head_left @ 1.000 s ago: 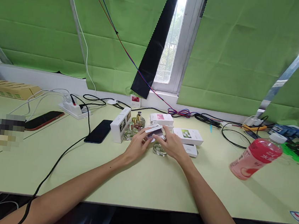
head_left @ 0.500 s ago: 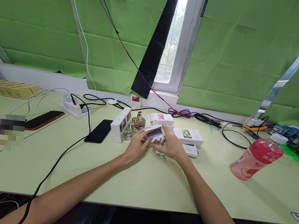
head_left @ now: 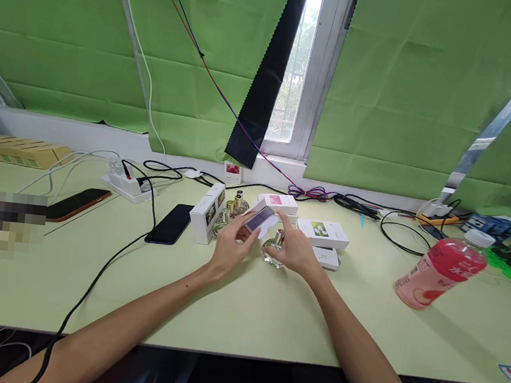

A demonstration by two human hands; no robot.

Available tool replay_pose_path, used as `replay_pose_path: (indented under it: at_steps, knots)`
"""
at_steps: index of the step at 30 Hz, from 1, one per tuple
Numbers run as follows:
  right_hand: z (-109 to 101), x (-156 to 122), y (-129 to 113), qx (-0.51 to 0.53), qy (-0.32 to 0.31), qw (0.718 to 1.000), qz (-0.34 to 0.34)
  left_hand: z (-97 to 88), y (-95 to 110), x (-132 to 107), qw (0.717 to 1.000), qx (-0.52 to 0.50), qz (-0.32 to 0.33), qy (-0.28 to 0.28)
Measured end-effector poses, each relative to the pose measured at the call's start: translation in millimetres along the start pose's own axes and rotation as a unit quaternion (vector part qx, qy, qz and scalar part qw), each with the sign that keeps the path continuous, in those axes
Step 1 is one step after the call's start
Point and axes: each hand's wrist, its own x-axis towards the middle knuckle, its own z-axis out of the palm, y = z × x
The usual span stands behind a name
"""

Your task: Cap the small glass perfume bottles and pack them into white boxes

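Note:
My left hand (head_left: 233,245) is closed around a small white carton (head_left: 259,219), whose open end tilts toward me and shows a dark inside with a flap sticking out. My right hand (head_left: 294,246) has its index finger stretched toward the carton's far edge, thumb apart from it. A glass perfume bottle (head_left: 272,255) with a silvery cap stands on the table, partly behind the right thumb; whether they touch is unclear. Left of the carton are several perfume bottles (head_left: 226,216), partly covered by the left hand.
A white box (head_left: 206,214) stands at left beside a black phone (head_left: 168,224). Flower-printed boxes (head_left: 323,233) lie at right and behind. A pink drink bottle (head_left: 442,271) stands farther right. Cables and a power strip (head_left: 130,188) line the back; another phone (head_left: 78,204) lies left.
The carton has turned so its open end faces me more, and the flap has swung out from it. My right fingers have parted slightly from the carton. The standing bottle shows more.

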Motion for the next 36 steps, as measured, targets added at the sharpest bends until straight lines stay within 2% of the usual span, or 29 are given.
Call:
replay_pose_path:
  at_steps: [5, 14, 18, 23, 28, 36]
  knots:
    - [2, 0, 0, 0.002, -0.003, 1.000, -0.004, -1.5, 6, -1, 0.997, 0.052, 0.025, 0.044]
    - [7, 2, -1, -0.017, 0.011, 1.000, 0.003, -8.5, 19, -1, 0.990, 0.109, 0.033, 0.089]
    - [7, 2, -1, -0.028, 0.014, 1.000, 0.005, -6.3, 20, -2, 0.991, 0.094, 0.045, 0.080]
    - [7, 1, -2, -0.051, 0.016, 0.999, -0.001, -2.5, 18, -4, 0.997, 0.048, 0.053, 0.033]
    - [7, 1, -1, -0.036, 0.021, 0.999, 0.006, -3.5, 17, -3, 1.000, -0.016, 0.011, 0.001]
    - [12, 2, 1, -0.032, 0.036, 0.999, 0.023, -5.3, 12, 3, 0.987, -0.097, -0.121, -0.029]
